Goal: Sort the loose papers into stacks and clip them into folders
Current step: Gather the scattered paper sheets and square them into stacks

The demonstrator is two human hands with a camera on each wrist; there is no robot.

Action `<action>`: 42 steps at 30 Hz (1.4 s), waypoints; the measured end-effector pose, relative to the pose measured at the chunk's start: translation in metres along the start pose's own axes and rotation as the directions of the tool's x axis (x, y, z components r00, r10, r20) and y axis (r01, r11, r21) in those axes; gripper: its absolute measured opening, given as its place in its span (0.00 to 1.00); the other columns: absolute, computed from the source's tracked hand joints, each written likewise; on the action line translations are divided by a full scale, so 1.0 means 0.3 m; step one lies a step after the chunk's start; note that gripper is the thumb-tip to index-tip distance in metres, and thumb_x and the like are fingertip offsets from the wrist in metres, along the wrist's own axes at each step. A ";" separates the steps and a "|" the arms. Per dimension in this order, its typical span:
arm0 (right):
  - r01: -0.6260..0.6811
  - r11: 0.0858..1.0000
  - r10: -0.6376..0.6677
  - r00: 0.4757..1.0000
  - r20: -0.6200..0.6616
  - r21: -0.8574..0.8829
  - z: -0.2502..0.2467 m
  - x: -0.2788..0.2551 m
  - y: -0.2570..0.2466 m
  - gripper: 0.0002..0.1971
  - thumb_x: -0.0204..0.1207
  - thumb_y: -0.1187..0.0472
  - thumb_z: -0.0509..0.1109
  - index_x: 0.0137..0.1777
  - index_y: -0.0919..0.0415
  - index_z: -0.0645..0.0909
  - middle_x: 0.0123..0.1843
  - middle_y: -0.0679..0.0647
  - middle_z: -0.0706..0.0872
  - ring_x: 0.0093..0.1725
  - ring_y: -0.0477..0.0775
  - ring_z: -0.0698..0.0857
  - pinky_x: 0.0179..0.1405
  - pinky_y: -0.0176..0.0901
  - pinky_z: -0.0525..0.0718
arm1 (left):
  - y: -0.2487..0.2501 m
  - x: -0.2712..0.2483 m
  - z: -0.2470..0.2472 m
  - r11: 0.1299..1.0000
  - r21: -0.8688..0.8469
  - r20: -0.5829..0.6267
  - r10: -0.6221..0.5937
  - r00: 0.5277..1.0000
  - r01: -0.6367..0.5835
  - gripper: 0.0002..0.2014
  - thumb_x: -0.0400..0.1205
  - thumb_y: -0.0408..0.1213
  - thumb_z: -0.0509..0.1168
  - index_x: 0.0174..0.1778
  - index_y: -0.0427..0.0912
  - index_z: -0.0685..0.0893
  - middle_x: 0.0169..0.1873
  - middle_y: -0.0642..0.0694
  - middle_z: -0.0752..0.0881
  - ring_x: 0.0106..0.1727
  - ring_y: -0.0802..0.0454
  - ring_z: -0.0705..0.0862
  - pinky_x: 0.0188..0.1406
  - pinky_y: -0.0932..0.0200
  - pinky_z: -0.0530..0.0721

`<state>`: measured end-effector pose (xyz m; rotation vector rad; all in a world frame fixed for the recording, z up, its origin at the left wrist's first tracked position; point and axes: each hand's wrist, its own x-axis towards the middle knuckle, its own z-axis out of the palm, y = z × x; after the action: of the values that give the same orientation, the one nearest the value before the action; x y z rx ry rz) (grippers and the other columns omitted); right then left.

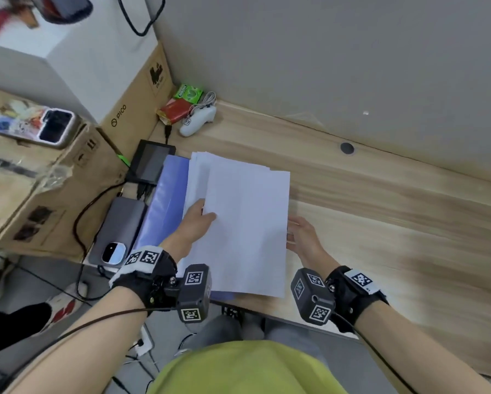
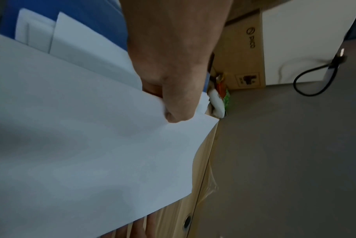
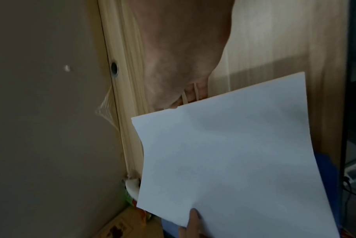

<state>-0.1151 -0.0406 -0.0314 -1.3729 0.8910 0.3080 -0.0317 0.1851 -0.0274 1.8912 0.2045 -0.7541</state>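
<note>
A stack of white papers [image 1: 247,228] lies partly over a blue folder [image 1: 167,194] on the wooden desk [image 1: 380,223]. My left hand [image 1: 200,220] pinches the left edge of the top sheets, thumb on top; in the left wrist view the left hand [image 2: 171,104] grips the lifted, curving papers [image 2: 81,145] above the blue folder [image 2: 95,17]. My right hand [image 1: 297,234] is at the stack's right edge with relaxed fingers. In the right wrist view the right hand's fingers [image 3: 190,96] slip behind the papers [image 3: 234,161], their tips hidden.
Cardboard boxes [image 1: 53,180] crowd the left. A small black screen [image 1: 153,164], a grey slab with a phone [image 1: 113,253] on it and cables lie beside the folder. A white controller [image 1: 197,120] and snack packets [image 1: 181,105] sit in the back corner. A cable hole [image 1: 347,148] is near the wall.
</note>
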 end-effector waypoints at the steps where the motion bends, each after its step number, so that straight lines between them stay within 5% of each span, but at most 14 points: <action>1: 0.008 1.000 -0.007 1.000 0.020 -0.010 0.021 0.007 -0.013 0.18 0.78 0.70 0.60 0.67 0.59 0.74 0.55 0.58 0.87 0.45 0.56 0.86 0.38 0.43 0.83 | -0.004 0.006 -0.019 1.000 0.009 -0.015 -0.010 1.000 0.010 0.16 0.86 0.31 0.56 0.70 0.44 0.72 0.60 0.51 0.80 0.56 0.52 0.80 0.39 0.68 0.76; 5: -0.052 0.994 0.063 0.991 0.119 -0.096 0.050 0.034 -0.027 0.19 0.80 0.68 0.58 0.69 0.53 0.69 0.60 0.53 0.82 0.48 0.49 0.83 0.39 0.44 0.81 | -0.016 0.038 -0.061 0.998 0.061 -0.050 -0.013 0.999 0.016 0.21 0.85 0.31 0.57 0.75 0.42 0.70 0.69 0.49 0.76 0.65 0.46 0.79 0.61 0.52 0.80; 7: -0.111 0.982 0.137 0.976 0.168 -0.155 0.046 0.043 -0.017 0.17 0.81 0.66 0.57 0.66 0.48 0.73 0.57 0.49 0.83 0.49 0.48 0.81 0.48 0.47 0.78 | -0.027 0.051 -0.072 0.986 0.155 -0.104 -0.041 0.994 0.057 0.26 0.85 0.34 0.58 0.81 0.44 0.65 0.76 0.46 0.66 0.75 0.45 0.69 0.72 0.47 0.72; 10: -0.163 0.968 0.200 0.960 0.197 -0.190 0.032 0.063 0.001 0.16 0.83 0.63 0.57 0.66 0.45 0.71 0.65 0.48 0.80 0.62 0.51 0.77 0.61 0.54 0.72 | -0.028 0.072 -0.080 0.960 0.266 -0.162 -0.042 0.986 0.084 0.29 0.85 0.37 0.59 0.83 0.49 0.61 0.80 0.45 0.59 0.82 0.44 0.56 0.77 0.45 0.65; 15: -0.145 0.978 0.179 0.954 0.241 -0.153 0.045 0.090 -0.003 0.14 0.85 0.62 0.56 0.65 0.43 0.70 0.57 0.39 0.81 0.56 0.38 0.78 0.65 0.50 0.71 | 0.014 0.128 -0.099 0.989 0.131 -0.161 -0.043 0.986 0.065 0.28 0.83 0.36 0.60 0.81 0.47 0.65 0.78 0.44 0.66 0.78 0.43 0.67 0.72 0.44 0.74; 19: -0.152 0.981 0.178 0.952 0.249 -0.120 0.051 0.121 -0.004 0.16 0.84 0.63 0.57 0.67 0.45 0.74 0.56 0.42 0.84 0.52 0.42 0.81 0.55 0.44 0.78 | 0.018 0.189 -0.105 0.988 0.105 -0.169 -0.094 0.981 0.113 0.17 0.73 0.42 0.60 0.59 0.47 0.77 0.60 0.44 0.83 0.58 0.41 0.83 0.58 0.45 0.83; 22: -0.182 0.980 0.195 0.958 0.208 -0.082 0.039 0.138 -0.005 0.12 0.84 0.63 0.57 0.54 0.43 0.74 0.51 0.45 0.84 0.49 0.42 0.81 0.53 0.43 0.77 | 0.028 0.218 -0.101 0.975 0.180 -0.161 -0.102 0.982 0.131 0.27 0.69 0.48 0.62 0.65 0.48 0.77 0.64 0.47 0.79 0.63 0.43 0.80 0.61 0.45 0.82; 25: -0.190 0.980 0.199 0.963 0.181 -0.064 0.026 0.159 -0.006 0.14 0.84 0.61 0.60 0.67 0.49 0.71 0.55 0.49 0.84 0.53 0.45 0.81 0.65 0.49 0.75 | 0.075 0.244 -0.105 0.960 0.250 -0.221 -0.068 0.973 0.123 0.24 0.79 0.38 0.65 0.71 0.43 0.70 0.65 0.41 0.72 0.67 0.40 0.74 0.58 0.49 0.78; 27: -0.213 0.976 0.219 0.962 0.166 -0.051 0.018 0.178 -0.003 0.17 0.83 0.60 0.61 0.72 0.51 0.70 0.57 0.51 0.84 0.57 0.48 0.81 0.72 0.53 0.74 | 0.099 0.288 -0.120 0.922 0.372 -0.280 0.005 0.960 0.104 0.27 0.78 0.38 0.67 0.73 0.42 0.70 0.69 0.38 0.72 0.73 0.38 0.68 0.68 0.46 0.72; 30: -0.237 0.971 0.237 0.957 0.166 -0.023 0.009 0.190 -0.005 0.15 0.83 0.62 0.60 0.68 0.52 0.75 0.51 0.49 0.85 0.52 0.48 0.82 0.67 0.51 0.75 | 0.143 0.337 -0.137 0.868 0.484 -0.278 0.032 0.960 0.111 0.35 0.77 0.39 0.68 0.80 0.42 0.64 0.74 0.37 0.69 0.79 0.38 0.59 0.74 0.45 0.63; 35: -0.242 0.970 0.239 0.955 0.176 -0.003 -0.002 0.199 -0.002 0.15 0.82 0.62 0.59 0.65 0.51 0.78 0.55 0.49 0.86 0.53 0.48 0.83 0.61 0.48 0.77 | 0.171 0.393 -0.126 0.848 0.517 -0.236 0.009 0.972 0.117 0.28 0.75 0.38 0.69 0.71 0.45 0.68 0.73 0.38 0.68 0.81 0.43 0.55 0.74 0.42 0.62; 38: -0.247 0.969 0.243 0.953 0.184 0.003 -0.003 0.211 0.006 0.16 0.82 0.61 0.60 0.68 0.53 0.77 0.58 0.51 0.86 0.55 0.50 0.84 0.58 0.46 0.78 | 0.177 0.412 -0.126 0.945 0.318 -0.215 -0.008 0.977 0.078 0.35 0.76 0.36 0.71 0.79 0.49 0.64 0.78 0.44 0.67 0.80 0.46 0.60 0.75 0.48 0.66; 40: -0.254 0.967 0.249 0.951 0.182 0.003 -0.003 0.219 0.014 0.16 0.82 0.61 0.60 0.69 0.54 0.77 0.60 0.54 0.85 0.57 0.52 0.83 0.56 0.44 0.78 | 0.185 0.409 -0.127 1.000 0.023 -0.199 0.008 0.980 -0.004 0.37 0.78 0.29 0.71 0.82 0.47 0.61 0.70 0.48 0.75 0.68 0.52 0.74 0.59 0.60 0.78; 42: -0.255 0.967 0.251 0.953 0.168 0.003 0.000 0.227 0.018 0.15 0.83 0.62 0.60 0.67 0.54 0.77 0.58 0.55 0.84 0.54 0.52 0.83 0.55 0.44 0.80 | 0.194 0.395 -0.127 0.992 -0.121 -0.175 -0.001 0.985 -0.020 0.36 0.79 0.26 0.69 0.81 0.47 0.61 0.63 0.49 0.79 0.54 0.58 0.81 0.41 0.70 0.79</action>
<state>-0.0744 -0.0599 -0.0828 -1.1912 0.9286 0.5987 0.1041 0.1697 -0.0422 1.8394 0.3439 -0.5563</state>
